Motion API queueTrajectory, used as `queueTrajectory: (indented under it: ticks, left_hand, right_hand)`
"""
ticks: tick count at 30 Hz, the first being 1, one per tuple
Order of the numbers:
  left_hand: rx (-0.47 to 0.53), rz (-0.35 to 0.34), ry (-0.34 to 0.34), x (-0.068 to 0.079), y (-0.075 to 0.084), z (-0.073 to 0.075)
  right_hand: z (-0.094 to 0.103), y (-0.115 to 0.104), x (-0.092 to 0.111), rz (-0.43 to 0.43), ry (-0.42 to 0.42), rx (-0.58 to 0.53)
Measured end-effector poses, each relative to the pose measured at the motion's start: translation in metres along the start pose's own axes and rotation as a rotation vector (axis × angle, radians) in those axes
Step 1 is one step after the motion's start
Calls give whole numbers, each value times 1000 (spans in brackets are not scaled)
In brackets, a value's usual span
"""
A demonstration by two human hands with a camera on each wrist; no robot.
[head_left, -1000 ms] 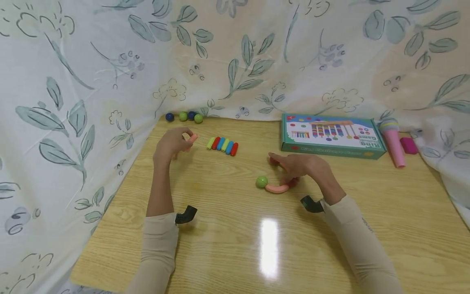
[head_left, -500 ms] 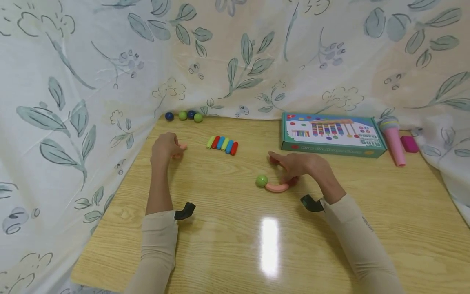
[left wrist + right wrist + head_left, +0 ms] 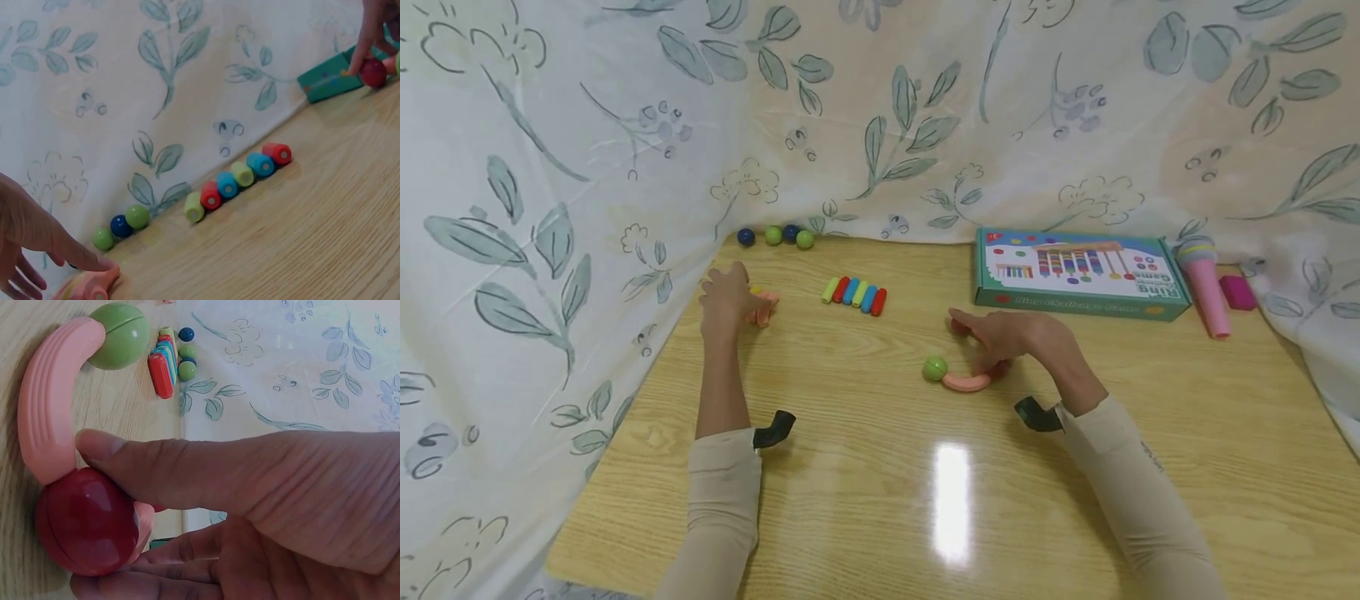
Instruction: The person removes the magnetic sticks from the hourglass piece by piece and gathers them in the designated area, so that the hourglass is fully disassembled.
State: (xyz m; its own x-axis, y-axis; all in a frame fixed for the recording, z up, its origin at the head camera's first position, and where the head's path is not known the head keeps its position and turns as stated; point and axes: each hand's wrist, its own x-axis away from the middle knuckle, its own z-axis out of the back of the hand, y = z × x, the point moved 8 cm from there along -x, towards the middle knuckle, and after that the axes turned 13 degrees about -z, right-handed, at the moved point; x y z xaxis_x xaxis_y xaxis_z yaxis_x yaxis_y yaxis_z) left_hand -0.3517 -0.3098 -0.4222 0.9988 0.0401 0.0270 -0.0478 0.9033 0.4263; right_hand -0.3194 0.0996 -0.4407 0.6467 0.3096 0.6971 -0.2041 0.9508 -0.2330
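Observation:
At the table's far left, my left hand (image 3: 727,296) is over a small group of salmon-pink toy pieces (image 3: 766,295), with a bit of yellow among them. In the left wrist view its thumb touches a salmon-pink piece (image 3: 97,284), while the other fingers stand apart from it. My right hand (image 3: 1003,337) holds a glossy red ball (image 3: 87,522) between thumb and fingers. A curved salmon-pink rod (image 3: 47,403) joins that ball to a green ball (image 3: 119,336). More salmon-pink shows behind the red ball, mostly hidden by the hand.
Several short green, red and blue rods (image 3: 854,295) lie in a row at mid-table. Blue and green balls (image 3: 773,236) line the back left edge by the floral cloth (image 3: 880,117). A toy box (image 3: 1078,275), pink microphone (image 3: 1206,287) and magenta block (image 3: 1237,293) are at the back right.
My left hand has moved left with a salmon-pink piece, bringing it down beside others, and its fingers have spread. The right hand stays in place at the red ball.

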Motion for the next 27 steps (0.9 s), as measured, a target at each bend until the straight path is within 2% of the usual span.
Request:
queueTrajectory:
  ticks: [4,7,19,24,27]
  left_hand:
    - [79,41,-27,3,-6,-4]
    - [110,44,-54,2,-7,-7]
    - [111,40,-70,1,-2,-7]
    - [51,41,-70,1,4,-5]
    - [-41,15,-17,-3,20,-2]
  right_hand:
    - [0,1,0,-4,-2,-4]
    - [0,1,0,-1,-1,-2]
    - [3,0,0,31,-1,12]
    - [5,-2,1,64,17,7]
    - [9,-3,2,84,54,13]
